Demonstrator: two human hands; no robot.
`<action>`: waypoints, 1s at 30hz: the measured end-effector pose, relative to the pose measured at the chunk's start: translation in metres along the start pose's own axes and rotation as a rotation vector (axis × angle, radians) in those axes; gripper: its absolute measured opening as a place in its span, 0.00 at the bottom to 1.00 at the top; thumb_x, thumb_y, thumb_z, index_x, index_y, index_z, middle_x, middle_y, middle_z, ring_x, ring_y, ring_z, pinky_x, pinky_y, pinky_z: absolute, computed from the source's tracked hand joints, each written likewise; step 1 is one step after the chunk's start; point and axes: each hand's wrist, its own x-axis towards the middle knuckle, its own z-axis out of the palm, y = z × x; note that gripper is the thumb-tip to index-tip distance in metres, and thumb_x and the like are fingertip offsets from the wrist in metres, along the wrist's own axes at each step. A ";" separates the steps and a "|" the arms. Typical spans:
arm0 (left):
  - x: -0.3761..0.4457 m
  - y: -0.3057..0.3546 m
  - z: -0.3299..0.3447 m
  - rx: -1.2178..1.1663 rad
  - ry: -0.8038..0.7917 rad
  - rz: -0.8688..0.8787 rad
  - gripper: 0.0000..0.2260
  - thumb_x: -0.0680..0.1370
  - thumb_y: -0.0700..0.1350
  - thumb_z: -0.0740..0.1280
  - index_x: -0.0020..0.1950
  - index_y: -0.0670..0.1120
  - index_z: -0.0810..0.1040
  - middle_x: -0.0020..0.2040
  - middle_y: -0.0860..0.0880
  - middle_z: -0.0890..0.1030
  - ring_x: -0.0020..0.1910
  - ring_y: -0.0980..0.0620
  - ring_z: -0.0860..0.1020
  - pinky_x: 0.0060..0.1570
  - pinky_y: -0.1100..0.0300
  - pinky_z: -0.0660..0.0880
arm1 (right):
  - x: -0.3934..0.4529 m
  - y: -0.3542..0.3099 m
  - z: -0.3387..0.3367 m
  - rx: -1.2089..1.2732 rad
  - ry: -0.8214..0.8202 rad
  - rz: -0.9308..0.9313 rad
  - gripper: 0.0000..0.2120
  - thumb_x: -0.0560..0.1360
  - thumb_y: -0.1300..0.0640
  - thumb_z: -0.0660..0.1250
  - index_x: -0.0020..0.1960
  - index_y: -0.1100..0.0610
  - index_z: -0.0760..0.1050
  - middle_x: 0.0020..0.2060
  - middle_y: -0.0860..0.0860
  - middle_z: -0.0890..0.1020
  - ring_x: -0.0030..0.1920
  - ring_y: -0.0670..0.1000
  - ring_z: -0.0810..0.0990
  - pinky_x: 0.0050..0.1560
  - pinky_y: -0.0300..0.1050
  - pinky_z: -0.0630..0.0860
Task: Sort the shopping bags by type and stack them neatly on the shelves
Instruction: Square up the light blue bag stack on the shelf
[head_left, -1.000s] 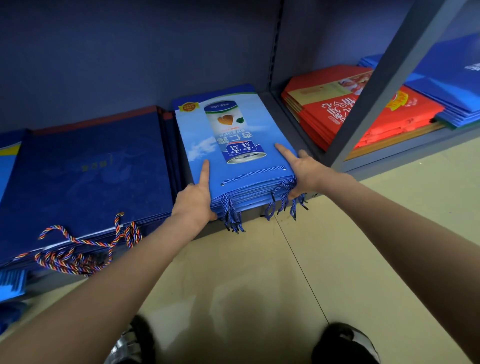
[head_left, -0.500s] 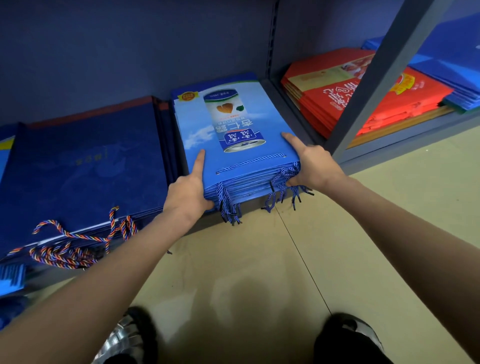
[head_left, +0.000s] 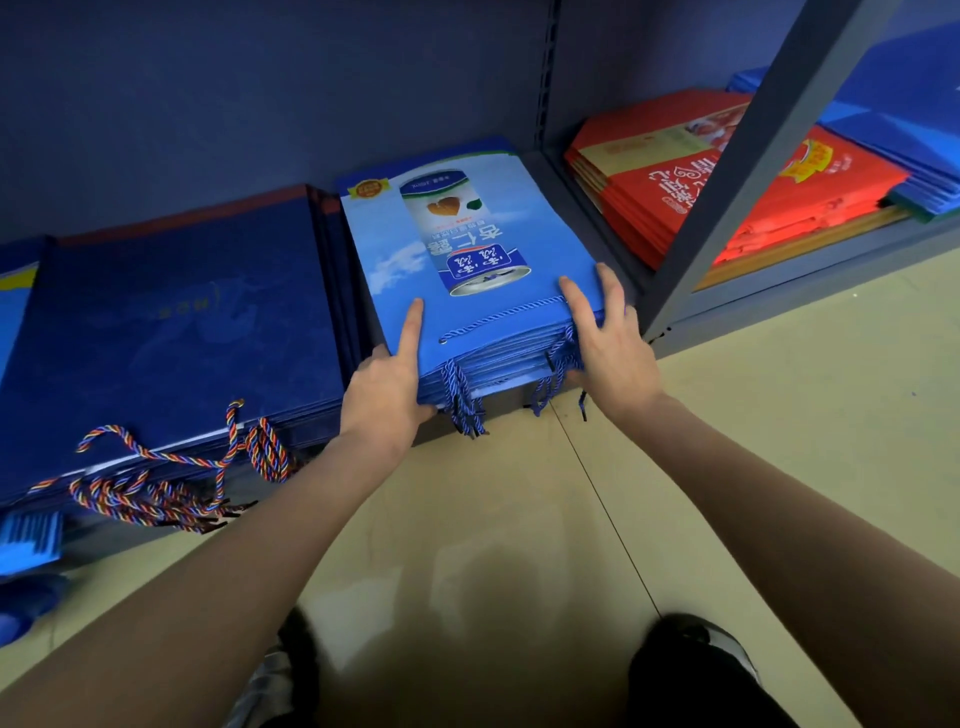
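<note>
Lying flat on the bottom shelf (head_left: 810, 291), the stack of light blue bags (head_left: 467, 260) has its near edge flush with the shelf lip, its blue cord handles (head_left: 462, 395) dangling over onto the pale floor (head_left: 779, 441). At nine o'clock from this stack a taller pile of dark blue bags (head_left: 171, 322) sits just beside it, with only a narrow dark slot between the two. At three o'clock the grey upright post (head_left: 727, 197) rises close to the stack's right edge, leaving a thin strip of bare shelf between them. Beyond the post, at two o'clock, red bags (head_left: 675, 197) lie in the next bay, and more blue bags (head_left: 904, 140) lie past them. Toward twelve o'clock the stack stops short of the dark back wall (head_left: 260, 93). At six o'clock the floor is open down to the person's shoes (head_left: 691, 660).

Both hands bracket the near corners of the light blue stack. On the left hand (head_left: 384, 395), the forefinger lies straight on the top bag, pointing to twelve o'clock, while the thumb presses the stack's front edge. On the right hand (head_left: 613, 353), the fingers spread straight, two resting on the top bag at the right corner, the palm against the side. Neither hand curls round anything. Multicoloured cords (head_left: 156, 483) trail from the dark pile at eight o'clock.
</note>
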 end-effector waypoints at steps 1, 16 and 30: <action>-0.001 0.001 -0.001 -0.009 -0.015 -0.006 0.52 0.70 0.47 0.75 0.75 0.55 0.35 0.50 0.41 0.72 0.47 0.41 0.75 0.48 0.50 0.73 | 0.000 -0.001 0.000 0.024 0.002 0.019 0.48 0.67 0.64 0.75 0.75 0.46 0.48 0.74 0.56 0.45 0.63 0.63 0.65 0.48 0.57 0.76; 0.008 -0.005 -0.013 -0.058 -0.092 0.002 0.47 0.72 0.43 0.72 0.76 0.58 0.40 0.44 0.44 0.73 0.40 0.45 0.73 0.43 0.53 0.72 | 0.008 0.002 -0.002 0.103 0.045 0.024 0.42 0.65 0.63 0.75 0.72 0.52 0.58 0.71 0.59 0.55 0.60 0.65 0.69 0.57 0.59 0.73; 0.029 -0.003 -0.032 -0.170 -0.200 -0.038 0.46 0.69 0.46 0.75 0.76 0.59 0.47 0.57 0.42 0.75 0.51 0.42 0.76 0.50 0.53 0.73 | 0.025 0.000 -0.036 -0.097 -0.151 0.060 0.43 0.67 0.45 0.74 0.74 0.44 0.53 0.73 0.54 0.59 0.59 0.65 0.74 0.54 0.56 0.74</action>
